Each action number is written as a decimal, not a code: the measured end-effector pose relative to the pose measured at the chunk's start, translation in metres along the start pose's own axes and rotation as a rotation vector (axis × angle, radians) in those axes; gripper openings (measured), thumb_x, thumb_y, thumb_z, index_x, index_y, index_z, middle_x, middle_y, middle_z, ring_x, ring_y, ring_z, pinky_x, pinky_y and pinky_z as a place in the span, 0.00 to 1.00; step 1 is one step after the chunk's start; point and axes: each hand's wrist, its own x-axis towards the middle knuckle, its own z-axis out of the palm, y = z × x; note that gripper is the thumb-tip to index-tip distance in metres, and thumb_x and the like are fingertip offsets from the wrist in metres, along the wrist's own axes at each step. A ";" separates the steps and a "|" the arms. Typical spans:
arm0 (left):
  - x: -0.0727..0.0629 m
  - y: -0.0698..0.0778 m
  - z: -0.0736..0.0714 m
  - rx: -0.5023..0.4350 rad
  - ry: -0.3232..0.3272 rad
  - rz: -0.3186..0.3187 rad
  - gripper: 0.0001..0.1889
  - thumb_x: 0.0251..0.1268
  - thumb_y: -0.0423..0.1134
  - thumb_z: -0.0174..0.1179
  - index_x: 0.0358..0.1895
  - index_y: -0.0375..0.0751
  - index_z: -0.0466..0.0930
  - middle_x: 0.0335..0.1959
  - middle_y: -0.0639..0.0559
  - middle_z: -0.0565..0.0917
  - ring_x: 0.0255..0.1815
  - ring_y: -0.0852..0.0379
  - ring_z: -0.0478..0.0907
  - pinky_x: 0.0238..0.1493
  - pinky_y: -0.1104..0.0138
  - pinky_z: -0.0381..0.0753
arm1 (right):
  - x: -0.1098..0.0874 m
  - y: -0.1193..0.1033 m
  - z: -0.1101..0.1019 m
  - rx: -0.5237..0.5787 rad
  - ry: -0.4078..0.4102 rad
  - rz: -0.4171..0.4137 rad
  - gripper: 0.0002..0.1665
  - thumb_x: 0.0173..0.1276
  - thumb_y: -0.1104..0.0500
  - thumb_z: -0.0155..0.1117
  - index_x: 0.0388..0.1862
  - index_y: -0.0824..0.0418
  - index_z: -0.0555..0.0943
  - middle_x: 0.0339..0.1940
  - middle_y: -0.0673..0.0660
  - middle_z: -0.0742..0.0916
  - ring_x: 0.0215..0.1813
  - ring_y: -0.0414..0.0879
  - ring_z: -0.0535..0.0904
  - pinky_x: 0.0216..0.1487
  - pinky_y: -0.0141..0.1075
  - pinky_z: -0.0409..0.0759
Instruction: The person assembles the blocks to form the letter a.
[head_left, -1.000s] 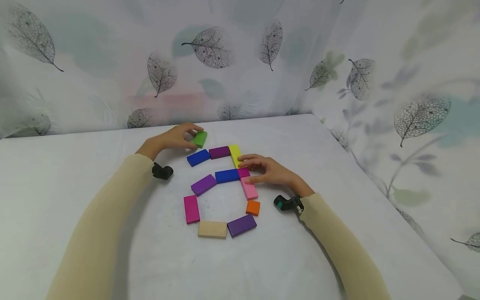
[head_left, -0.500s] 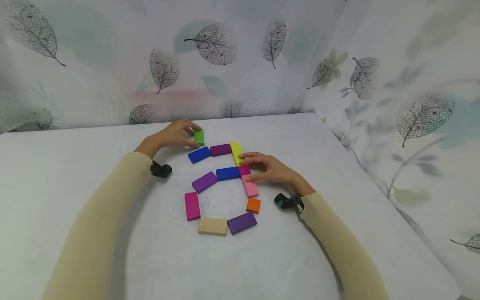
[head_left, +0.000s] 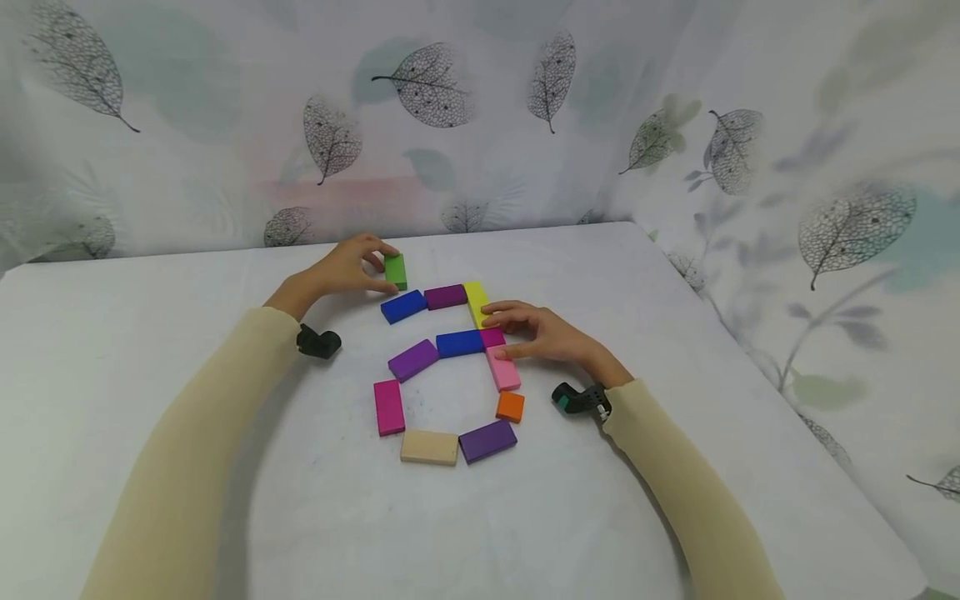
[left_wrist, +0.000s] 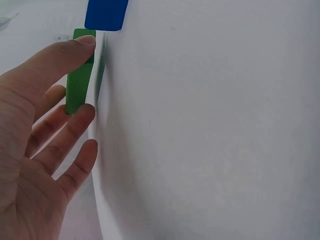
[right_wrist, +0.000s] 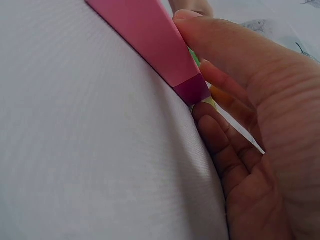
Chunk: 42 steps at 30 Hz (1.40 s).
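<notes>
At the far side of the table, my left hand (head_left: 347, 268) pinches a green block (head_left: 395, 272) between thumb and fingers. In the left wrist view the thumb lies over one end of the green block (left_wrist: 77, 87), fingertips at the other. Just nearer sits a blue block (head_left: 403, 307), beside a dark purple block (head_left: 446, 297). My right hand (head_left: 551, 335) rests at the right side, fingertips touching a yellow block (head_left: 475, 302) and thumb on a pink block (head_left: 505, 372). A small magenta block (head_left: 492, 337) lies between those two.
Another blue block (head_left: 460, 342) joins a violet block (head_left: 413, 360). A magenta block (head_left: 389, 407), a beige block (head_left: 429, 447), a purple block (head_left: 488, 441) and a small orange block (head_left: 511, 406) continue the loop on the white table (head_left: 570, 517). A leaf-patterned curtain (head_left: 495, 125) hangs behind.
My left hand has turned the green block from slanting to more upright and shifted it slightly left, closer to the blue block's far end. My right hand stays on the yellow and pink blocks.
</notes>
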 end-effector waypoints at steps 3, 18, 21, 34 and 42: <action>-0.001 0.000 0.000 -0.008 0.012 0.007 0.34 0.55 0.43 0.72 0.65 0.37 0.72 0.62 0.39 0.67 0.59 0.42 0.74 0.62 0.48 0.70 | -0.001 0.000 -0.001 -0.001 0.004 0.003 0.28 0.62 0.57 0.72 0.62 0.57 0.79 0.72 0.53 0.71 0.71 0.49 0.66 0.69 0.45 0.68; -0.021 0.004 0.000 -0.036 0.072 0.049 0.33 0.55 0.42 0.73 0.64 0.37 0.73 0.61 0.40 0.69 0.57 0.44 0.75 0.59 0.50 0.74 | 0.002 0.002 0.000 -0.010 -0.003 -0.013 0.28 0.63 0.58 0.71 0.62 0.58 0.78 0.72 0.53 0.71 0.72 0.49 0.65 0.69 0.45 0.67; -0.027 0.007 -0.001 -0.044 0.077 0.066 0.32 0.54 0.41 0.73 0.63 0.38 0.74 0.61 0.41 0.69 0.56 0.45 0.76 0.58 0.51 0.74 | 0.002 0.002 0.000 -0.010 -0.009 -0.017 0.28 0.63 0.59 0.71 0.63 0.58 0.78 0.72 0.53 0.70 0.72 0.49 0.64 0.70 0.46 0.67; -0.041 0.022 0.003 -0.058 0.057 0.115 0.31 0.55 0.40 0.73 0.63 0.38 0.74 0.61 0.41 0.70 0.55 0.46 0.76 0.55 0.52 0.76 | 0.002 0.001 -0.001 0.003 0.001 -0.026 0.28 0.63 0.58 0.71 0.62 0.59 0.78 0.72 0.55 0.70 0.72 0.51 0.65 0.69 0.46 0.67; -0.049 0.033 0.007 -0.037 0.053 0.198 0.31 0.53 0.39 0.74 0.62 0.37 0.76 0.58 0.41 0.72 0.53 0.48 0.78 0.51 0.54 0.77 | 0.001 -0.001 0.000 0.002 0.003 -0.019 0.28 0.63 0.59 0.71 0.62 0.60 0.78 0.73 0.56 0.70 0.73 0.52 0.64 0.70 0.48 0.66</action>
